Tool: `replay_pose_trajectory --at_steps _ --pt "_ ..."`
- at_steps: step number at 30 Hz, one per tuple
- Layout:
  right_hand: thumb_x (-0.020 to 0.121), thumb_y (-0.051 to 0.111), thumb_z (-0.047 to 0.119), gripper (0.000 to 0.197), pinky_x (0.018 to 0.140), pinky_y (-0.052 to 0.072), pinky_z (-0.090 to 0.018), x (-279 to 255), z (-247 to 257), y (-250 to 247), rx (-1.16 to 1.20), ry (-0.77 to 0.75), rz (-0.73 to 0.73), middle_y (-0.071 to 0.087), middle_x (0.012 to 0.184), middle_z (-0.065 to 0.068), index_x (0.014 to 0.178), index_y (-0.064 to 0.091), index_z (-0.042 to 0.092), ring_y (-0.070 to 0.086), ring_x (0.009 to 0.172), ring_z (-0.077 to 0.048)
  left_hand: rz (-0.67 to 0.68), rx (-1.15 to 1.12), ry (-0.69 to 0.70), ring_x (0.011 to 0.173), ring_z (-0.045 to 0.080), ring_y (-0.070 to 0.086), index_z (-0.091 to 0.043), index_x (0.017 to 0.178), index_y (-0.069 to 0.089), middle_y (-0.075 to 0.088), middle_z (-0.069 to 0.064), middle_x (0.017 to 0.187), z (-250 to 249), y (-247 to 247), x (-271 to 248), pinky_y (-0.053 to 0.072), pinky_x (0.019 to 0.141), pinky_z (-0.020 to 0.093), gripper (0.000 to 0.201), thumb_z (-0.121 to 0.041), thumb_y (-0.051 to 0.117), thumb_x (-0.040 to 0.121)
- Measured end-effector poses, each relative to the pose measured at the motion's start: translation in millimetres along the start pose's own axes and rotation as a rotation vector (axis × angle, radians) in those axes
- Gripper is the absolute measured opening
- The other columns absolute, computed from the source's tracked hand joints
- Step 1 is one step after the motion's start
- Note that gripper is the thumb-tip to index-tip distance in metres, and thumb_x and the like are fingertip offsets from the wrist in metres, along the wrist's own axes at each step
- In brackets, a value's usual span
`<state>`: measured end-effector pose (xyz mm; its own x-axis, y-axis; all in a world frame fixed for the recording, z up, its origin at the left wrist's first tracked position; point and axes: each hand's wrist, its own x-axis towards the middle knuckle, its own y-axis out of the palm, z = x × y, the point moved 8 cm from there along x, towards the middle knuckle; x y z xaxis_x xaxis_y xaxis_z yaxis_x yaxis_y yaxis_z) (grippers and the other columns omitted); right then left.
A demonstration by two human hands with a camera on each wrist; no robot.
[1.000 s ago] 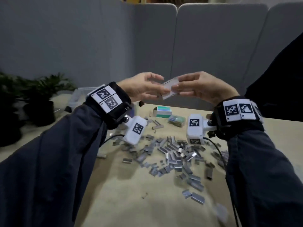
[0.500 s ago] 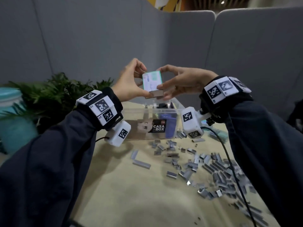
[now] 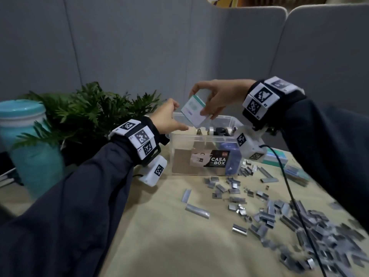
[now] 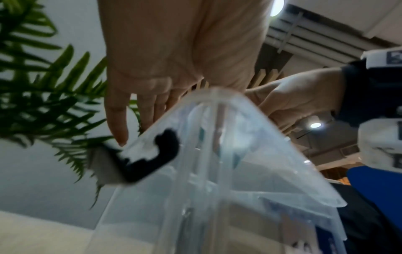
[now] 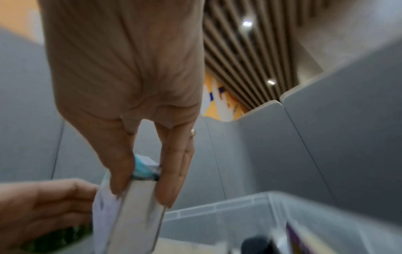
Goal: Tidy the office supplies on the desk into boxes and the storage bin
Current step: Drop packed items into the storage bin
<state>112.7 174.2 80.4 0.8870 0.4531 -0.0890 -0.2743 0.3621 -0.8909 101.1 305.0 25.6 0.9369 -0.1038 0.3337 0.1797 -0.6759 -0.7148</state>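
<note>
Desk: beige, staples scattered.
Right hand: you pinch staple box above storage bin.
Left hand: fingers relaxed, empty, beside box.
Tip: lower it inside before you let go.

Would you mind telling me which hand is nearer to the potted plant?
Left. The left hand hovers at the storage bin's plant-side edge, just beside the potted plant; the right hand holds the staple box above the bin, farther away.
</note>
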Motion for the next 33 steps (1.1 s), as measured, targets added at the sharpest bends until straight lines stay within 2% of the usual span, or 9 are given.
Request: replay_pose_trajectory --at_steps 6,9,13,16,18,20,22,27,33 --pt "0.082 0.078 0.015 0.056 0.077 0.061 -0.04 34 11 6 -0.515 -0.096 0.083 0.068 0.107 -0.007 0.126 0.053 0.037 0.07 0.08 -0.02 0.052 0.029 -0.108 0.14 0.027 0.029 -0.002 0.146 0.024 0.026 0.015 0.153 16 14 5 0.026 0.11 0.03 0.057 -0.001 0.046 0.094" --pt "0.077 0.083 0.02 0.055 0.08 0.06 -0.04 53 7 23 -0.572 -0.132 0.155 0.069 0.105 -0.002 0.119 0.055 0.043 0.071 0.083 -0.019 0.115 0.021 -0.165 0.129 0.033 0.039 0.003 0.138 0.027 0.033 0.023 0.143 22 21 7 0.036 0.094 0.032 0.046 -0.003 0.042 0.095" --pt "0.068 0.089 0.026 0.058 0.086 0.058 -0.044 73 7 33 -0.622 -0.167 0.218 0.072 0.097 0.003 0.113 0.06 0.049 0.07 0.083 -0.018 0.155 0.023 -0.185 0.119 0.032 0.043 0.004 0.131 0.031 0.034 0.024 0.139 24 24 9 0.034 0.075 0.028 0.037 -0.006 0.042 0.097" --pt "0.064 0.091 0.028 0.062 0.086 0.058 -0.046 82 9 37 -0.652 -0.185 0.242 0.07 0.096 0.001 0.116 0.062 0.046 0.07 0.085 -0.021 0.155 0.006 -0.194 0.115 0.031 0.042 0.0 0.113 0.037 0.035 0.024 0.132 27 25 12 0.024 0.061 0.021 0.018 -0.002 0.04 0.096" --pt "0.065 0.09 0.027 0.066 0.086 0.057 -0.043 87 8 46 -0.689 -0.219 0.303 0.067 0.099 -0.001 0.122 0.062 0.043 0.068 0.082 -0.019 0.143 -0.023 -0.186 0.123 0.029 0.038 -0.003 0.103 0.037 0.034 0.021 0.13 31 25 15 0.029 0.073 0.023 0.009 -0.001 0.039 0.095" --pt "0.068 0.088 0.026 0.071 0.085 0.053 -0.03 92 7 55 -0.771 -0.278 0.346 0.068 0.105 -0.001 0.132 0.059 0.038 0.062 0.074 -0.004 0.155 -0.045 -0.161 0.138 0.027 0.025 -0.001 0.13 0.036 0.027 0.017 0.145 37 30 17 0.028 0.105 0.028 0.037 -0.004 0.042 0.093" --pt "0.071 0.086 0.026 0.071 0.074 0.044 -0.015 95 7 61 -0.829 -0.338 0.366 0.07 0.109 0.001 0.135 0.057 0.034 0.057 0.072 0.002 0.153 -0.089 -0.158 0.145 0.029 0.013 0.001 0.149 0.012 0.013 0.017 0.156 39 32 15 0.022 0.116 0.038 0.066 -0.007 0.045 0.092" --pt "0.068 0.089 0.021 0.057 0.06 0.035 0.003 100 13 73 -0.814 -0.443 0.37 0.074 0.102 -0.007 0.12 0.068 0.014 0.066 0.082 -0.021 0.145 -0.036 -0.146 0.144 0.028 0.013 0.003 0.146 0.018 0.015 0.019 0.153 32 30 14 0.018 0.115 0.035 0.056 -0.007 0.04 0.096" --pt "0.063 0.09 0.006 0.046 0.059 0.032 -0.002 102 7 98 -0.762 -0.56 0.305 0.075 0.086 -0.013 0.105 0.073 0.005 0.066 0.072 -0.024 0.154 -0.012 -0.198 0.135 0.03 0.026 0.006 0.133 0.028 0.024 0.021 0.143 30 28 10 0.028 0.103 0.032 0.046 -0.002 0.042 0.09"
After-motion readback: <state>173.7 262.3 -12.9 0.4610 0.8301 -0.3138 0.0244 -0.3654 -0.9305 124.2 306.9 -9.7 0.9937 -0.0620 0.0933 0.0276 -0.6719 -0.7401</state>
